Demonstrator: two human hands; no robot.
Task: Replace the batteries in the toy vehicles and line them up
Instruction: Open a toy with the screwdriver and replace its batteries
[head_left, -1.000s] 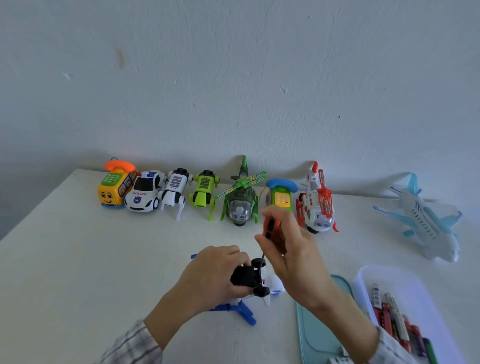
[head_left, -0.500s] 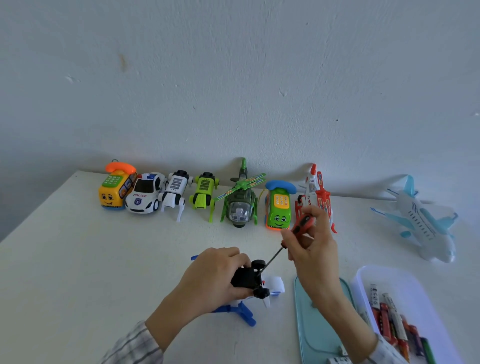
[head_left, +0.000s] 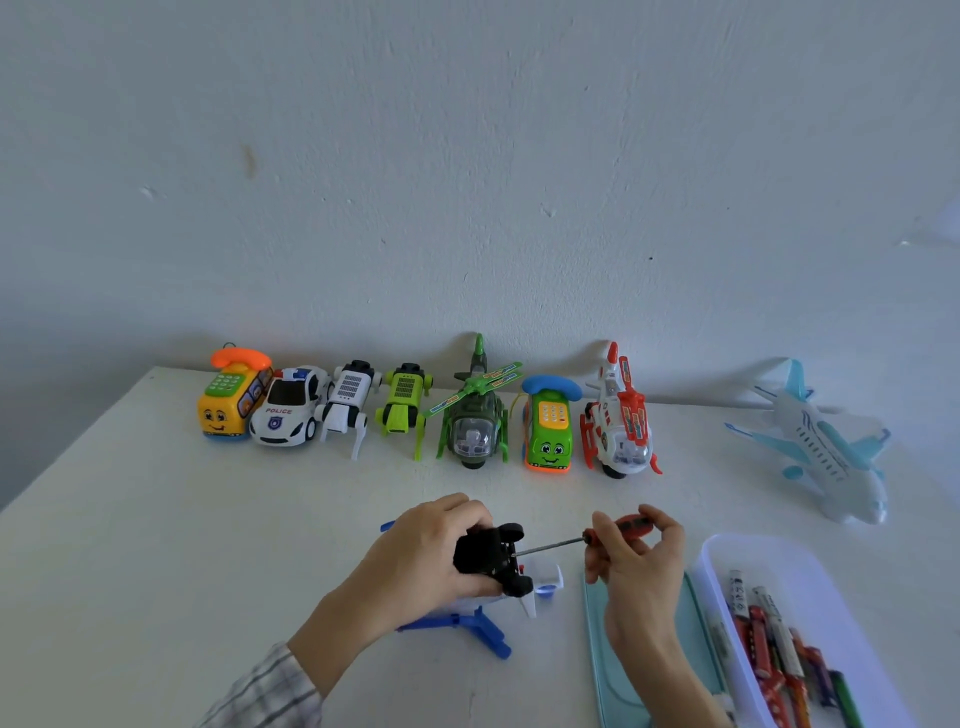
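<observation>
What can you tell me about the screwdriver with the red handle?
The screwdriver is small, with a red and black handle that looks like plastic and a thin, shiny metal shaft. It lies nearly level, tilted slightly down to the left. The right hand pinches the handle in its fingertips. The tip meets the black underside of the toy plane, which the left hand grips, upturned, on the table.

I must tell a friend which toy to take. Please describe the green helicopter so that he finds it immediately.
Along the wall stands a row of toys. The green helicopter is fifth from its left end, between a lime-green robot dog and a green phone car. Only it has green rotor blades on top.
</observation>
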